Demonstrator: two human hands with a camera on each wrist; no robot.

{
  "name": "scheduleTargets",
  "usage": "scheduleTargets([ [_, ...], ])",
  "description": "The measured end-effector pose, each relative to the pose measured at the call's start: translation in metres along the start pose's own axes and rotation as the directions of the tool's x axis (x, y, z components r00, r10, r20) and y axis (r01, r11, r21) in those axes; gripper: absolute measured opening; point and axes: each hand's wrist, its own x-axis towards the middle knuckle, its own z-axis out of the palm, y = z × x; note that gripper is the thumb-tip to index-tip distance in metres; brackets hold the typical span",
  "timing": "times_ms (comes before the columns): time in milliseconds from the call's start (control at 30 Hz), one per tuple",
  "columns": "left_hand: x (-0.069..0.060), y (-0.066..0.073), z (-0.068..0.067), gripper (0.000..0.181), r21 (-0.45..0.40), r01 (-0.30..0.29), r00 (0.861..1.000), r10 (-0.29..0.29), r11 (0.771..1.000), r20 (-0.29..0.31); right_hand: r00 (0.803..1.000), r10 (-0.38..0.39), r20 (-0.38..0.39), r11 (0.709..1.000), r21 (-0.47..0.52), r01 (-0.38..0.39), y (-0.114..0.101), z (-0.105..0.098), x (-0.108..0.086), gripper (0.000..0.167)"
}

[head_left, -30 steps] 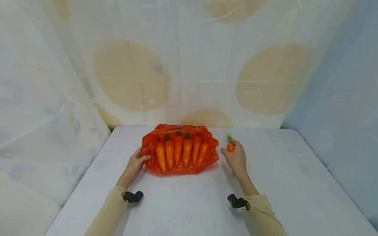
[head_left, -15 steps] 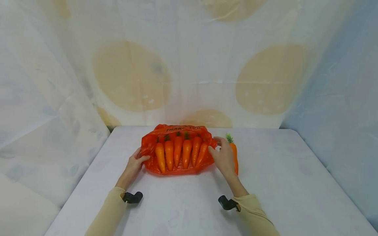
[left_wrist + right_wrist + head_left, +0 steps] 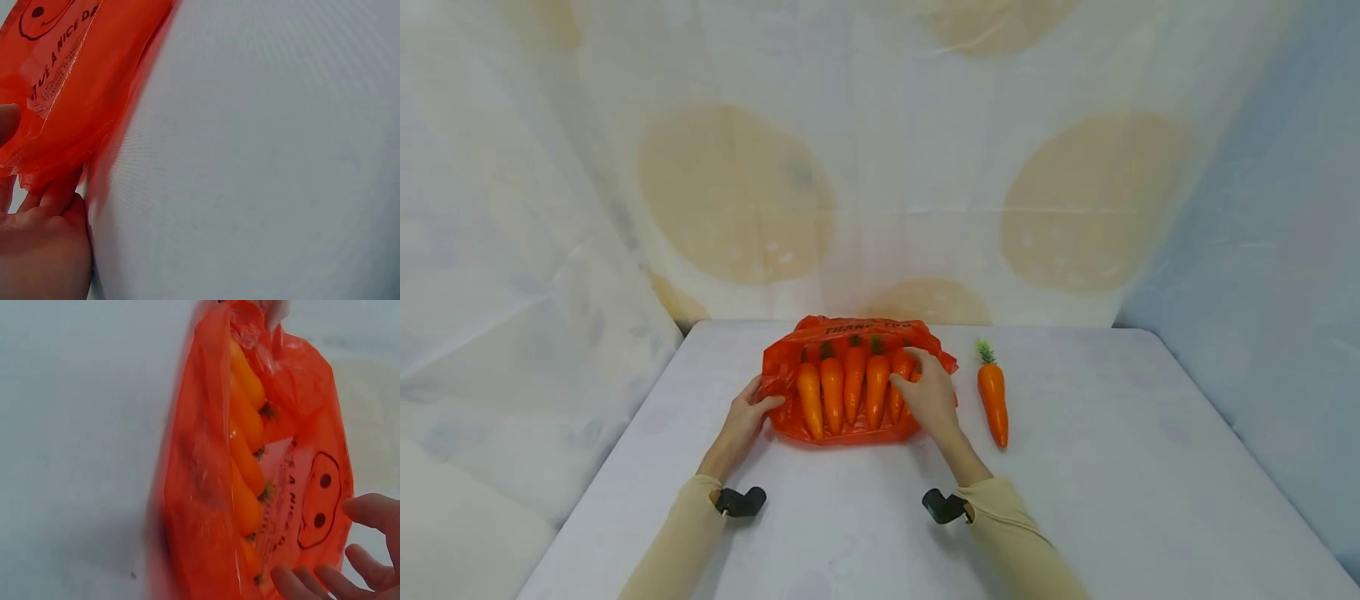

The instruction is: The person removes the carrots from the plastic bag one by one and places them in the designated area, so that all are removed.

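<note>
An orange-red plastic bag (image 3: 786, 360) lies on its side with its mouth toward me. Several carrots (image 3: 876, 392) with green tops lie in a row inside it. My left hand (image 3: 741, 417) holds the bag's left end, thumb on top and fingers underneath, as the left wrist view shows. Over the right end of the bag is my right hand (image 3: 934, 398), its fingers apart and partly covering the rightmost carrots. In the right wrist view nothing lies between that hand's thumb and fingers. A single carrot (image 3: 994, 404) lies on the table to the right of the bag.
The table (image 3: 850, 525) is white, with its far edge just behind the bag. A pale curtain (image 3: 910, 183) with yellow round patches hangs beyond it, and more hanging cloth (image 3: 1285, 275) flanks both sides.
My right hand has moved left from the single carrot, past the bag's right edge, to over the carrots in the bag. The single carrot stays on the table. My left hand keeps its hold.
</note>
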Motion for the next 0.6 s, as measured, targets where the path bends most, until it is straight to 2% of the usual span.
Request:
scheduleTargets([
  [267,-0.001,0.002,0.002,0.063,0.005,-0.001,1.000,0.001,1.000,0.018,0.996,0.056,0.071,0.997,-0.051,-0.053,-0.005,0.026,0.001,0.053],
  [433,0.000,0.001,0.000,0.063,-0.009,-0.002,1.000,0.002,1.000,0.011,0.994,0.091,0.061,0.993,-0.084,-0.085,-0.005,0.041,0.000,0.054],
  [600,-0.001,0.001,0.000,0.062,-0.006,-0.008,1.000,0.008,1.000,0.008,0.998,0.057,0.028,0.980,-0.191,-0.051,-0.003,0.053,0.000,0.056],
])
